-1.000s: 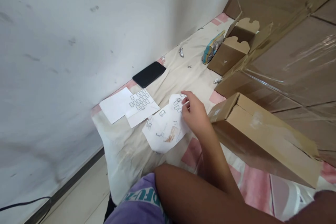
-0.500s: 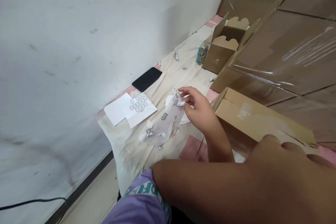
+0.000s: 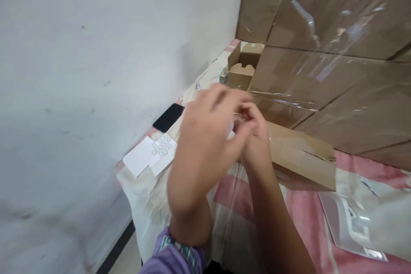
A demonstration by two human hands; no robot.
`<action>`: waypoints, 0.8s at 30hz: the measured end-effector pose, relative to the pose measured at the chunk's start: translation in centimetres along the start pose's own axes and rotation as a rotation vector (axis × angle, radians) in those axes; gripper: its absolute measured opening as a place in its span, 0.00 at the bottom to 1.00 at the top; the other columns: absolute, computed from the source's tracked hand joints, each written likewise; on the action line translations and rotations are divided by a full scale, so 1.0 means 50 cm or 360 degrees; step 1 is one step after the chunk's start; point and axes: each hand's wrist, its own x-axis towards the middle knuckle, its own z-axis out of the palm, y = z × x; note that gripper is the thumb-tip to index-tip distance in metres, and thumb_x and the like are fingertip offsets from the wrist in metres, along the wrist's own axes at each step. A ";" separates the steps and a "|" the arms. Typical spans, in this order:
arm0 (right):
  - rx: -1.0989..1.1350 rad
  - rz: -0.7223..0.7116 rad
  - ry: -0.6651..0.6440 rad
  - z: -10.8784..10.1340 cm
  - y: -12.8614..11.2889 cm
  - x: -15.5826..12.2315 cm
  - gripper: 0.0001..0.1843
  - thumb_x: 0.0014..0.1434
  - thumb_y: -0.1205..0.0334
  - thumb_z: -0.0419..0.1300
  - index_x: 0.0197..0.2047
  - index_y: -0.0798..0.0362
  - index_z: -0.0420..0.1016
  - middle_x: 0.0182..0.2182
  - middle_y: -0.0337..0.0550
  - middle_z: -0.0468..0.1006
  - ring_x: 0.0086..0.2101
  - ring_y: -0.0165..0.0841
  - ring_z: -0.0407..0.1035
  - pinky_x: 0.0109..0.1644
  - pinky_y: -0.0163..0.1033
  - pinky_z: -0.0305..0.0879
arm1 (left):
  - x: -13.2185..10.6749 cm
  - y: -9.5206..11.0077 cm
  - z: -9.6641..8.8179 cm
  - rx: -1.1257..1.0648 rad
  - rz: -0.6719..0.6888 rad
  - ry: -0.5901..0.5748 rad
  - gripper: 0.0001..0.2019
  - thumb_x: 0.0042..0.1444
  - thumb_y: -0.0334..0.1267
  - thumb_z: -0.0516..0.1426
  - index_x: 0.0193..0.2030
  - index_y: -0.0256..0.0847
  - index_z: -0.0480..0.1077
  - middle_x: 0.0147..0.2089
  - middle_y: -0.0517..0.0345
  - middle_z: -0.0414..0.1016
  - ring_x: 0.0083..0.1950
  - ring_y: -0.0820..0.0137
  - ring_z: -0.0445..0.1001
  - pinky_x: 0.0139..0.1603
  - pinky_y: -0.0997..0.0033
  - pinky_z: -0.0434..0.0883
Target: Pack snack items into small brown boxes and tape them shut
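My left hand point(image 3: 208, 132), smeared by motion, is over my right hand, its thumb and fingers arched across the other fingers. Whether it grips anything is hidden. My right hand point(image 3: 257, 137) has curled fingers, pressed around something at its left side. A pale, translucent bit of plastic point(image 3: 230, 127) peeks out between the two hands; the rest of it is covered by my left hand. Left of the hands, white paper cards point(image 3: 138, 158) lie overlapping on the cloth, one printed with rows of small rounded outlines. A black phone point(image 3: 168, 117) lies just beyond them.
Wrapped cardboard boxes point(image 3: 327, 77) stand stacked at the right. An open small carton point(image 3: 240, 79) is at the back, and a long carton point(image 3: 298, 154) lies behind my right forearm. Clear plastic packaging point(image 3: 353, 222) rests on the pink-and-cream cloth point(image 3: 308, 218). A white wall point(image 3: 80, 72) rises at left.
My left hand has come from the right, near the long carton, to my right hand. The plastic sheet with small pieces is now mostly hidden. The view has shifted right.
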 end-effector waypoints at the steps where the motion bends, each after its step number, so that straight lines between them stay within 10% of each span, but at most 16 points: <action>1: 0.0042 -0.0017 0.0142 -0.012 -0.017 0.000 0.16 0.67 0.68 0.50 0.55 0.45 0.62 0.51 0.47 0.74 0.51 0.36 0.73 0.52 0.44 0.73 | -0.001 -0.017 -0.013 0.0047 -0.0124 0.0072 0.15 0.63 0.36 0.62 0.56 0.43 0.71 0.57 0.52 0.74 0.58 0.60 0.71 0.61 0.57 0.68; 5: 0.0221 -0.0089 0.0509 -0.049 -0.061 -0.004 0.11 0.64 0.63 0.60 0.50 0.45 0.66 0.44 0.45 0.74 0.46 0.35 0.74 0.48 0.42 0.75 | -0.005 -0.043 -0.027 0.0012 -0.0499 -0.0050 0.18 0.67 0.49 0.58 0.60 0.47 0.70 0.56 0.54 0.76 0.57 0.58 0.75 0.56 0.56 0.71; 10: 0.0159 -0.0147 0.0470 -0.070 -0.073 -0.013 0.18 0.63 0.65 0.62 0.55 0.42 0.67 0.50 0.43 0.73 0.41 0.32 0.74 0.47 0.43 0.76 | 0.001 -0.019 -0.005 -0.0185 -0.0396 -0.0445 0.22 0.61 0.55 0.62 0.58 0.51 0.72 0.56 0.59 0.78 0.57 0.59 0.76 0.52 0.62 0.72; 16: 0.0193 -0.0145 0.0327 -0.093 -0.086 -0.019 0.21 0.64 0.67 0.60 0.58 0.41 0.66 0.52 0.44 0.72 0.41 0.33 0.76 0.43 0.43 0.77 | 0.007 -0.027 -0.005 -0.0235 -0.0597 -0.0018 0.11 0.67 0.47 0.57 0.50 0.50 0.77 0.49 0.62 0.81 0.50 0.64 0.78 0.49 0.65 0.71; 24: 0.0083 -0.0239 0.0098 -0.111 -0.114 -0.032 0.25 0.64 0.70 0.59 0.62 0.39 0.66 0.55 0.44 0.70 0.43 0.34 0.74 0.50 0.46 0.76 | 0.011 -0.012 0.002 -0.0280 -0.0347 -0.0187 0.11 0.65 0.42 0.59 0.32 0.43 0.71 0.31 0.65 0.73 0.35 0.72 0.70 0.38 0.69 0.64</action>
